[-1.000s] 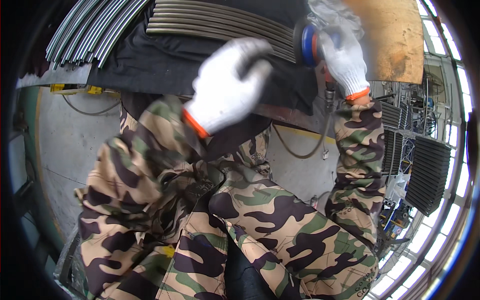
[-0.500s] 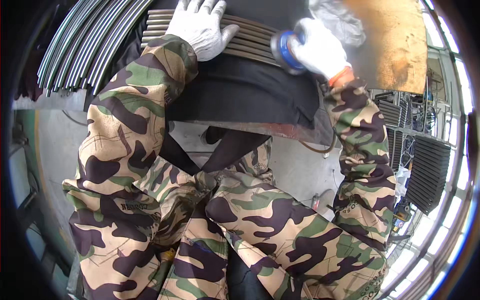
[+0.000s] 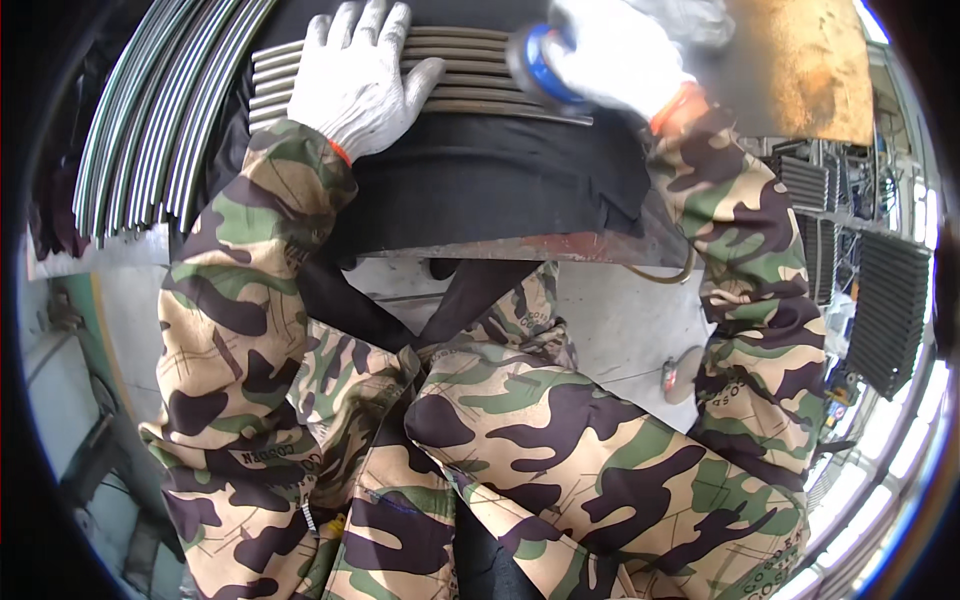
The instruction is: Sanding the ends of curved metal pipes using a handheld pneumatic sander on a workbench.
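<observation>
My left hand (image 3: 362, 88), in a white knit glove, lies flat with fingers spread across the left part of a row of thin metal tubes (image 3: 465, 80). The tubes rest side by side on a black cloth (image 3: 500, 185). My right hand (image 3: 625, 62), gloved too, grips a round blue tool (image 3: 548, 65) with a grey disc edge, resembling a disc sander. It sits over the right part of the tubes and hides some of them. The nearest tube's right end shows beside it. Motion blurs the tool and the right hand.
A bundle of long shiny tubes (image 3: 165, 130) lies to the left. White crumpled material (image 3: 695, 20) and a brown stained board (image 3: 820, 75) are at the far right. A hose (image 3: 665, 275) hangs below the table edge (image 3: 560, 246). Racks of dark tubes (image 3: 885, 310) stand on the right.
The view has shifted a little. My right hand has moved the blue tool away from me across the tubes, uncovering the nearest tube's right end. My left hand stays flat on them.
</observation>
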The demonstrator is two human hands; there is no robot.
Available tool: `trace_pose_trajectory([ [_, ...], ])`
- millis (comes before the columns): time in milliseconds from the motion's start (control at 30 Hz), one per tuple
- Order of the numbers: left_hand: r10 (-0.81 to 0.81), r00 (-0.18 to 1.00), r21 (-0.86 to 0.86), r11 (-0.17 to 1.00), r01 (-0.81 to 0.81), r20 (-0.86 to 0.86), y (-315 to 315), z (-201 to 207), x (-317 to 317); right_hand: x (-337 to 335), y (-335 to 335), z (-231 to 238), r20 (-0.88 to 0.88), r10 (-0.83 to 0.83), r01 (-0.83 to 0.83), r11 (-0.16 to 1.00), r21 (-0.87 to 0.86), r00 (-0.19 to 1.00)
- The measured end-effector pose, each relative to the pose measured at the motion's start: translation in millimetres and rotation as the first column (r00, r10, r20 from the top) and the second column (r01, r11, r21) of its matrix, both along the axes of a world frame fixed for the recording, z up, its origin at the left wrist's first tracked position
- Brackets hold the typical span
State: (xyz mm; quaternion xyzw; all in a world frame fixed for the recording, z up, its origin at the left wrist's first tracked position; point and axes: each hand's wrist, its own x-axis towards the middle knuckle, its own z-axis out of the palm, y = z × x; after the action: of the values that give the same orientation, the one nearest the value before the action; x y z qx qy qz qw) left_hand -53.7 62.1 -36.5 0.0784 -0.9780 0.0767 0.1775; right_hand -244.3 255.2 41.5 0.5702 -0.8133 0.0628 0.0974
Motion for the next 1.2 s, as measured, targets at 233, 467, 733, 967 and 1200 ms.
trace_pose_trajectory([
  [233,0.013,0.998,0.044,0.999,-0.015,0.055,2,9,-8,-9,11,-2,-0.010,0.011,-0.011,0.997,-0.080,1.000],
  [467,-0.044,0.999,-0.010,0.999,0.044,-0.015,-1,6,-4,-10,17,2,-0.046,0.034,-0.038,0.995,-0.094,0.998],
  [733,-0.051,0.998,0.019,0.998,0.052,-0.025,-10,4,-6,-2,3,-1,-0.165,0.081,-0.114,0.973,-0.202,0.983],
  [967,-0.066,0.994,-0.005,0.998,0.066,-0.082,-7,-1,-13,-6,0,-4,-0.114,0.078,-0.097,0.981,-0.170,0.990],
  [1200,-0.034,0.999,0.034,0.999,0.035,-0.037,0,5,-12,23,-13,9,0.049,0.059,-0.054,0.995,-0.087,0.997],
])
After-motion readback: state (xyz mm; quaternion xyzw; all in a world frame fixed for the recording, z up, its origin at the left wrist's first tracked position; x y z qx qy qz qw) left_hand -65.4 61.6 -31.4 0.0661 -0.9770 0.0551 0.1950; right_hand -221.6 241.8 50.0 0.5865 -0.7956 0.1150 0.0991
